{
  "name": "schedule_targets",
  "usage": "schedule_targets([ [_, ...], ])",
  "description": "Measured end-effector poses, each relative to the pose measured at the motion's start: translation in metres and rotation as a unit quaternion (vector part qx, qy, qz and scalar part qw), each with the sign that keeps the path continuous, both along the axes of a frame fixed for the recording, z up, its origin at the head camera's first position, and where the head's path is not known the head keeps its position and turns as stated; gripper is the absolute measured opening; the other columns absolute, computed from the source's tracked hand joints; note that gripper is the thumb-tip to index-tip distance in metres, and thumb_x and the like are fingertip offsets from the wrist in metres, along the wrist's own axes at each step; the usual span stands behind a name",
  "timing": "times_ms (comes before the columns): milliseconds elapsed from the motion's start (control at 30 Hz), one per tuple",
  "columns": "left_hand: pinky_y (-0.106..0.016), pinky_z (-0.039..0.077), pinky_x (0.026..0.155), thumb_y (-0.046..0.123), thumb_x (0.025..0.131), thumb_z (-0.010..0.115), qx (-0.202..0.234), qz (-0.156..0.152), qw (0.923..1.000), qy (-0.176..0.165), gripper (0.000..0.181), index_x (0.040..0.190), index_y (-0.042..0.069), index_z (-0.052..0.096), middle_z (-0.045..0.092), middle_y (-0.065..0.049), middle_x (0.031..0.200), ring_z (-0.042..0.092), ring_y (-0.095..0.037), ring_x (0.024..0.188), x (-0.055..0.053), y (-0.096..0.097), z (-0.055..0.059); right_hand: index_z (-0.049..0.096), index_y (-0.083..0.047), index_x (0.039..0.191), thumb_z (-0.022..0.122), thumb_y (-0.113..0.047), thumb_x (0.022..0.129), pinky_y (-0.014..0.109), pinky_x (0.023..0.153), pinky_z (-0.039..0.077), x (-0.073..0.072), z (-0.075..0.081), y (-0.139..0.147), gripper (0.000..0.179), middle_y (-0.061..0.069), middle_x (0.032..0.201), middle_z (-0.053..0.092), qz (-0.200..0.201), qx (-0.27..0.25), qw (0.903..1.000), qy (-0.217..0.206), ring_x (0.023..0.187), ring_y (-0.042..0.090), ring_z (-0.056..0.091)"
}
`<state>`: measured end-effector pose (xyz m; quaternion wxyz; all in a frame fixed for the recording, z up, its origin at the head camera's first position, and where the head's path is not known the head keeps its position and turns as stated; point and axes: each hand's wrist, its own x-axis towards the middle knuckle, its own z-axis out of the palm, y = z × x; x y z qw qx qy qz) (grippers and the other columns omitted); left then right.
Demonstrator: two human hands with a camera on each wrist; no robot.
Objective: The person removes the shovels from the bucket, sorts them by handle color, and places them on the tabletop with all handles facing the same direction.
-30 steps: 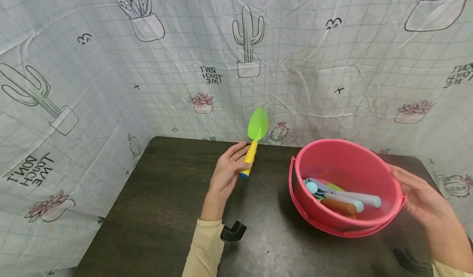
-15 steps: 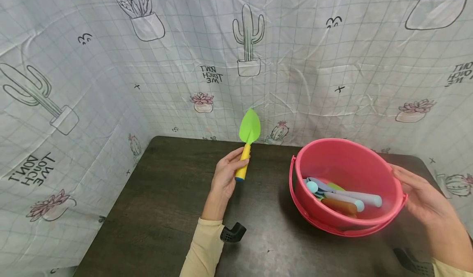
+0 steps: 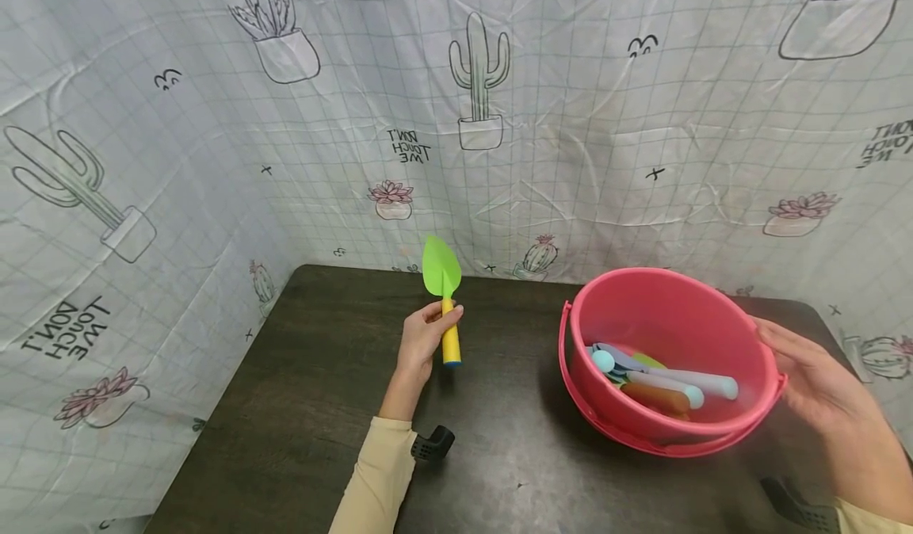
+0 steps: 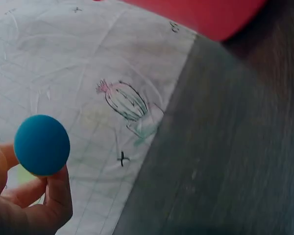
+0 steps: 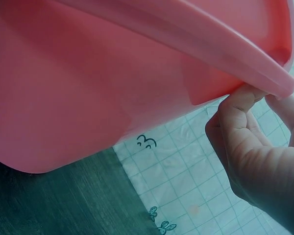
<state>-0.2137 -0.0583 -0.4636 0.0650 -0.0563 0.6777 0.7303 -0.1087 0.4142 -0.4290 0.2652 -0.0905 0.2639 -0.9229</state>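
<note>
In the head view my left hand [image 3: 421,338] pinches the yellow handle of a toy trowel [image 3: 442,268], whose green blade points up and away from me. The blue end cap of the trowel [image 4: 41,145] faces the camera in the left wrist view, with fingertips around it. At the right, a tilted pink bucket [image 3: 663,312] has my right hand [image 3: 820,375] at its side, gripping near the rim. Curled fingers of the right hand [image 5: 250,132] sit under the bucket's edge in the right wrist view. What the thumb does there is partly hidden.
Inside the bucket lie several tools with pale grey-blue handles [image 3: 695,383] and an orange-brown handle [image 3: 655,398]. The bucket's pink carrying handle [image 3: 571,383] hangs down its outside. A dark wooden table [image 3: 285,407] meets a white cactus-print cloth [image 3: 321,162] at the back.
My left hand has carried the trowel leftward and slightly nearer, away from the bucket. The trowel's tip has swung to the left. My right hand and the bucket have stayed in place.
</note>
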Motion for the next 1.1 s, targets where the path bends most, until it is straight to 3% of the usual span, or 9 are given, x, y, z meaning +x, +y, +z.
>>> schedule_targets([
  [167, -0.035, 0.051, 0.078, 0.032, 0.087, 0.071, -0.084, -0.029, 0.9957, 0.025, 0.038, 0.111, 0.001, 0.069, 0.068, -0.018, 0.097, 0.062, -0.02, 0.082, -0.002, -0.012, -0.006, 0.053, -0.007, 0.136, 0.002, -0.016, 0.104, 0.04, 0.092, 0.046, -0.001, -0.001, 0.0, 0.061, 0.015, 0.131, 0.057, 0.001, -0.002, 1.0, 0.009, 0.117, 0.026, 0.057],
  [367, -0.032, 0.05, 0.071, 0.032, 0.086, 0.072, -0.178, -0.048, 0.9826, 0.016, 0.038, 0.109, 0.002, 0.07, 0.071, -0.011, 0.089, 0.063, -0.019, 0.079, -0.012, -0.021, -0.009, 0.052, -0.006, 0.136, 0.003, -0.015, 0.104, 0.039, 0.09, 0.048, 0.0, -0.001, 0.0, 0.059, 0.016, 0.129, 0.059, -0.005, 0.006, 0.9998, 0.017, 0.114, 0.025, 0.06],
  [600, -0.027, 0.048, 0.056, 0.033, 0.083, 0.074, -0.299, -0.044, 0.9532, 0.009, 0.031, 0.087, 0.003, 0.073, 0.067, -0.005, 0.072, 0.059, -0.016, 0.063, -0.022, -0.024, -0.019, 0.054, -0.007, 0.135, 0.002, -0.016, 0.104, 0.039, 0.088, 0.049, 0.0, -0.001, 0.0, 0.061, 0.016, 0.128, 0.059, -0.004, 0.012, 0.9999, 0.008, 0.113, 0.026, 0.06],
  [767, -0.025, 0.046, 0.051, 0.031, 0.082, 0.076, -0.331, -0.032, 0.943, 0.008, 0.031, 0.07, 0.005, 0.066, 0.059, -0.003, 0.064, 0.056, -0.015, 0.057, -0.026, -0.02, -0.027, 0.055, -0.008, 0.134, 0.004, -0.015, 0.105, 0.039, 0.089, 0.048, 0.001, 0.0, 0.0, 0.06, 0.015, 0.128, 0.06, -0.015, 0.019, 0.9997, 0.003, 0.114, 0.025, 0.06],
  [833, -0.024, 0.044, 0.049, 0.031, 0.082, 0.076, -0.357, -0.032, 0.9336, 0.012, 0.034, 0.063, 0.006, 0.061, 0.054, -0.002, 0.059, 0.053, -0.014, 0.055, -0.028, -0.019, -0.031, 0.055, -0.008, 0.134, 0.004, -0.015, 0.105, 0.039, 0.088, 0.048, 0.002, 0.0, 0.0, 0.06, 0.014, 0.128, 0.06, -0.016, 0.022, 0.9996, 0.005, 0.114, 0.025, 0.059],
  [1000, -0.022, 0.039, 0.043, 0.029, 0.083, 0.075, -0.431, -0.044, 0.901, 0.023, 0.045, 0.053, 0.012, 0.047, 0.042, 0.002, 0.049, 0.047, -0.012, 0.046, -0.035, -0.019, -0.039, 0.056, -0.007, 0.134, 0.004, -0.015, 0.104, 0.038, 0.087, 0.05, 0.002, 0.0, 0.0, 0.06, 0.015, 0.127, 0.06, -0.013, 0.02, 0.9997, 0.008, 0.112, 0.025, 0.061],
  [1100, -0.022, 0.037, 0.042, 0.027, 0.083, 0.075, -0.446, -0.042, 0.8939, 0.014, 0.048, 0.051, 0.012, 0.044, 0.04, 0.002, 0.047, 0.046, -0.013, 0.044, -0.038, -0.02, -0.04, 0.056, -0.007, 0.134, 0.005, -0.014, 0.104, 0.039, 0.089, 0.048, 0.002, 0.0, 0.0, 0.059, 0.014, 0.126, 0.061, -0.015, 0.019, 0.9997, 0.009, 0.113, 0.025, 0.06],
])
